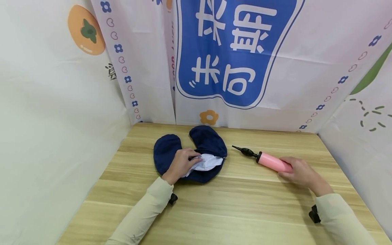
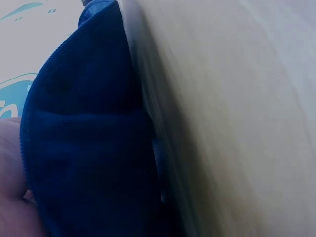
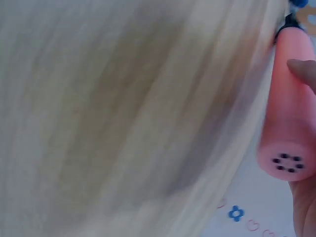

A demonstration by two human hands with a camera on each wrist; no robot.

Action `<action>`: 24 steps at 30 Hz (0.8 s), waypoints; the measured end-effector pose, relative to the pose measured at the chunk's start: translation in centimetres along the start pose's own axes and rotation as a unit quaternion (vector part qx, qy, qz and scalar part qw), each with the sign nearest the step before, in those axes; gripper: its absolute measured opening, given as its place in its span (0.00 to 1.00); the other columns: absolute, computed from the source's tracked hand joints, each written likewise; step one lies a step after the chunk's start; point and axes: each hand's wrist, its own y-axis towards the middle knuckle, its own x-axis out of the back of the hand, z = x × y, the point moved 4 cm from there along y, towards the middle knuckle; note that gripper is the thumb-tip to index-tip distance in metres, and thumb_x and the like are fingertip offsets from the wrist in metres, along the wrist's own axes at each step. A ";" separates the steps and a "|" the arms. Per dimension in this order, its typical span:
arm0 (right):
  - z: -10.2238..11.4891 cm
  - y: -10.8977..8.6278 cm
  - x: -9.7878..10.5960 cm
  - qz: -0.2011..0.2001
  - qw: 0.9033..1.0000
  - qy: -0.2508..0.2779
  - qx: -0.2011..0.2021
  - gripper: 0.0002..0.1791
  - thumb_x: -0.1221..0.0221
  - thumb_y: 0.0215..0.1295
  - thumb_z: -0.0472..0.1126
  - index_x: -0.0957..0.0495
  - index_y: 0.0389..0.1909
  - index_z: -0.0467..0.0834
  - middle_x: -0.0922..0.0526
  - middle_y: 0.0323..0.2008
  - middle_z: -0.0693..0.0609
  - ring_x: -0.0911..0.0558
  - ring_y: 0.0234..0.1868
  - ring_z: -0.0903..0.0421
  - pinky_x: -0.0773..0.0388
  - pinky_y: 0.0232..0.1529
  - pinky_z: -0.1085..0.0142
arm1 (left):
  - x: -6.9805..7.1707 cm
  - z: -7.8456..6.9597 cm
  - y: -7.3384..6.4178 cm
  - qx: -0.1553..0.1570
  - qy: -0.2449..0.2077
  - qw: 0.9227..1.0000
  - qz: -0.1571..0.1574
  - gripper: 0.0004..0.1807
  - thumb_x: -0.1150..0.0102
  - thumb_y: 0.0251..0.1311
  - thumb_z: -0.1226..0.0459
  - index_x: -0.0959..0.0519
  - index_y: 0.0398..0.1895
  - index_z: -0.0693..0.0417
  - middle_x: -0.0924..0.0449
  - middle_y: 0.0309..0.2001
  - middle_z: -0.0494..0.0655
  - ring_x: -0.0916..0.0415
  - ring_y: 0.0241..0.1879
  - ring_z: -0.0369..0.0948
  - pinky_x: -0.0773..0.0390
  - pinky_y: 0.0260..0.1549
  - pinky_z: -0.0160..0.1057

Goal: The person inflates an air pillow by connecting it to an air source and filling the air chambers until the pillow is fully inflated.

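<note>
A navy U-shaped neck pillow cover (image 1: 211, 139) lies on the table, its zipped edge gaping over a crumpled white liner (image 1: 210, 162). My left hand (image 1: 181, 164) pinches the white liner at the opening; exactly what part sits between the fingertips is hidden. In the left wrist view, dark blue cloth (image 2: 94, 133) with a zip edge fills the middle, and part of the hand shows at the left. My right hand (image 1: 301, 173) grips a pink hand air pump (image 1: 274, 162) by its rear end. The pump's black nozzle points left, towards the pillow cover.
The wood-grain table (image 1: 220, 211) reaches back to a printed white cloth (image 1: 153, 85) behind it. More white cloth hangs at the left and right sides. Table surface lies between the cover and the pump.
</note>
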 end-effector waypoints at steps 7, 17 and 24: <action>3.2 -0.1 2.2 -0.065 0.996 -0.037 0.053 0.29 0.24 0.57 0.44 0.17 0.57 0.34 0.11 0.46 0.38 0.13 0.38 0.47 0.17 0.37 0.50 | -0.1 -0.3 -0.1 -0.018 -0.005 1.000 -0.008 0.08 0.26 0.63 0.63 0.08 0.42 0.55 0.12 0.36 0.47 0.17 0.32 0.38 0.17 0.33 0.32; 10.9 -0.6 7.6 -0.177 0.970 -0.083 0.145 0.35 0.20 0.44 0.42 0.15 0.57 0.39 0.09 0.46 0.37 0.11 0.34 0.43 0.17 0.26 0.49 | -0.3 -0.5 0.7 -0.013 0.011 1.000 -0.005 0.08 0.26 0.64 0.62 0.08 0.43 0.55 0.12 0.35 0.46 0.19 0.31 0.36 0.21 0.31 0.30; 16.3 -1.5 10.5 -0.209 0.952 -0.079 0.210 0.29 0.32 0.67 0.59 0.13 0.57 0.41 0.09 0.47 0.40 0.09 0.38 0.39 0.14 0.30 0.45 | -0.5 -0.9 1.3 -0.012 0.030 0.999 -0.005 0.08 0.26 0.64 0.62 0.08 0.42 0.55 0.12 0.34 0.46 0.19 0.30 0.36 0.21 0.31 0.31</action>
